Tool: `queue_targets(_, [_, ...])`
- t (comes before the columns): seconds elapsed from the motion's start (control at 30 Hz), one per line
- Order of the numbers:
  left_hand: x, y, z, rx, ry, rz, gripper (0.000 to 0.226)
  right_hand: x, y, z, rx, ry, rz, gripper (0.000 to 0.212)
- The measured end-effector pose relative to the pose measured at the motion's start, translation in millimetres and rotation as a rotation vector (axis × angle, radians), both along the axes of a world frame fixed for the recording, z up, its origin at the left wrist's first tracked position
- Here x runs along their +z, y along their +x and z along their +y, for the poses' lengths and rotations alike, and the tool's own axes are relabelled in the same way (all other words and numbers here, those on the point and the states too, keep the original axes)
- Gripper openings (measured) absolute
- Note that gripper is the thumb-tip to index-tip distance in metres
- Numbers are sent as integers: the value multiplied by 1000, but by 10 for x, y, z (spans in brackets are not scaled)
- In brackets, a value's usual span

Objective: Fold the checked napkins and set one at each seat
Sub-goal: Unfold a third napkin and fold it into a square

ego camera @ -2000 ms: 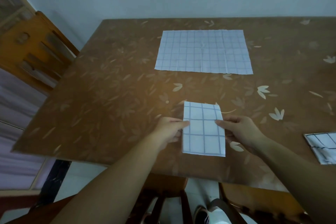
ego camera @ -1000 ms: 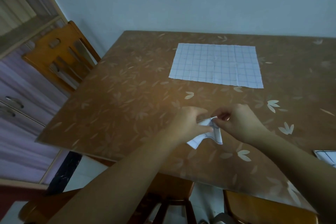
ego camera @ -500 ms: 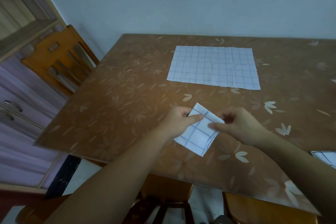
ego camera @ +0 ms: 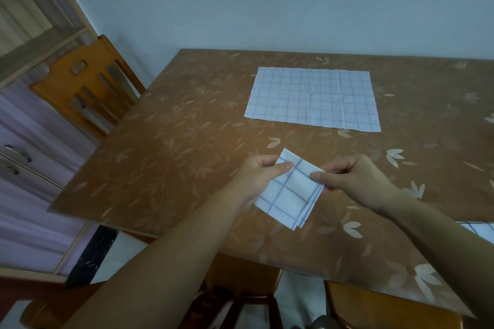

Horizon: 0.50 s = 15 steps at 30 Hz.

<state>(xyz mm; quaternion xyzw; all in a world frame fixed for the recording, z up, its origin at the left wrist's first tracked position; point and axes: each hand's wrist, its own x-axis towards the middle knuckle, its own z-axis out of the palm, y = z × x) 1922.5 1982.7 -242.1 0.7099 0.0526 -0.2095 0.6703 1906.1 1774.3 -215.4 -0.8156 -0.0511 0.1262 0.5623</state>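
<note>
brown table (ego camera: 187,141) with a pale leaf pattern, viewed from its near edge. a wooden chair (ego camera: 88,88) stands at the left edge. an unfolded checked napkin (ego camera: 312,100) lies flat toward the far edge, well apart from the hands. a folded napkin (ego camera: 290,195), several layers thick and tilted with one corner pointing down, is held just above the table close to the near edge. the left hand (ego camera: 256,176) pinches its upper left part between thumb and curled fingers; the right hand (ego camera: 355,179) pinches its right corner likewise. a slice of another checked napkin (ego camera: 481,230) shows at the right edge, mostly out of frame.

step in hand, as judged: the folding of the held napkin looks finished or nearly so, and it awaits placing at a seat. the next move likely calls for keeping both pinches firm so the layers do not fan open, carrying the square to a seat, perhaps by the left chair, and laying it flat, squared to the table edge. the flat napkin is not yet folded.
</note>
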Motion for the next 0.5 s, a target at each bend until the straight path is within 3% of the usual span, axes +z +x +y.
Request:
queue_targets(0.33, [33,-43,-129,-170,-5,-5,9,97,4,68,51,-60,-68,14])
queue_targets(0.5, [37,-38,-135,-209,113,-44,10,45,2,76,-1,-124,-130,20])
